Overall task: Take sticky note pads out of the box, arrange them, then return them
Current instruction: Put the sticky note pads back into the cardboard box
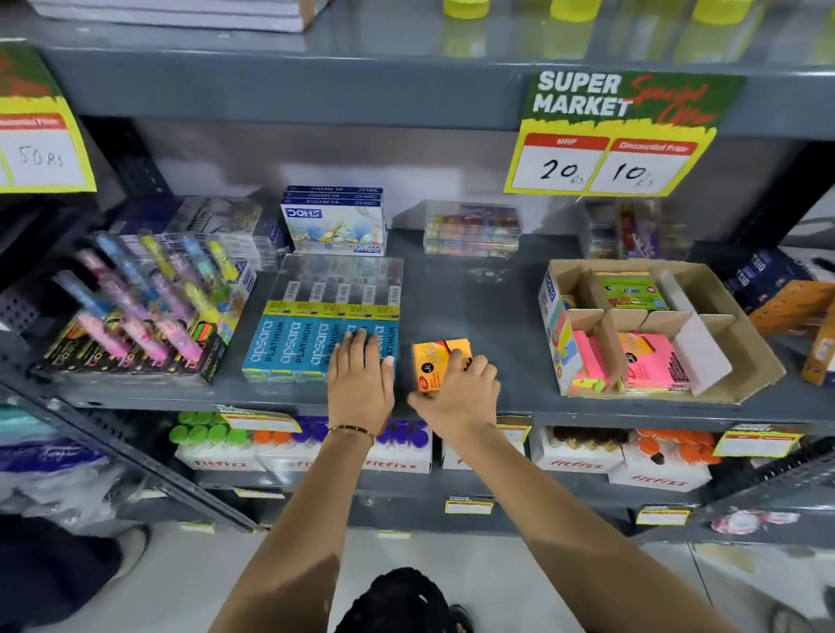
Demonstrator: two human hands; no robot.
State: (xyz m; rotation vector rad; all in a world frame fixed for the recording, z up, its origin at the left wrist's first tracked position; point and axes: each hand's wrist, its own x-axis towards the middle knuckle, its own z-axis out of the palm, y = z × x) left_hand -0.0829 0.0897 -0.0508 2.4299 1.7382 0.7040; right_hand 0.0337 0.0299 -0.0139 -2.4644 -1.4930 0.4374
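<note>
Orange sticky note pad (440, 365) resting on the grey shelf (477, 304), near the front edge, held by the right hand (457, 393): fingers (475, 364) curled over its near right corner, thumb along the lower left side. Left hand (361, 381) lying flat, fingers spread wide and holding nothing, on the blue pencil packs (321, 339) just beside the pad. Cardboard box (655, 325) standing well apart to the right, with pink pads (652, 361) and a green pad (632, 290) remaining in its compartments.

Judged stage: arranging on the shelf, with more pads to remove.

Probable faults from here:
- Pad pushed or dragged off the front edge, owing to its place close to the lip.
- Pad tilted or flipped on release, owing to a grip at one corner only.
- Pencil packs shifted under the weight of the flat left hand.
- Box dividers bent on the next reach, owing to their loose, leaning state.
</note>
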